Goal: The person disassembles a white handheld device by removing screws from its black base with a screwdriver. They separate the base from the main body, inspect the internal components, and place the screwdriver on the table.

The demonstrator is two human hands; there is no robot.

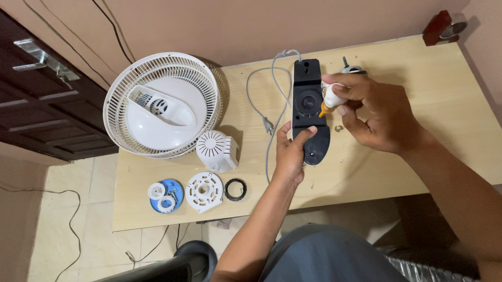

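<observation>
Fan stripped down: grille upper left, white motor cover, round plate, black ring, small bits on blue disc lower left. Left hand pinches lower end of black housing, centre frame, flat on table. Right hand closed round small bottle, orange tip touching housing. Judgement: disassembly done, reassembly not begun.

The only package in view is a small white squeeze bottle with an orange nozzle, held in the right hand just above the black elongated panel on the wooden table. Its body is mostly hidden by the fingers, and any label on it cannot be made out. No signs or screens show.
</observation>
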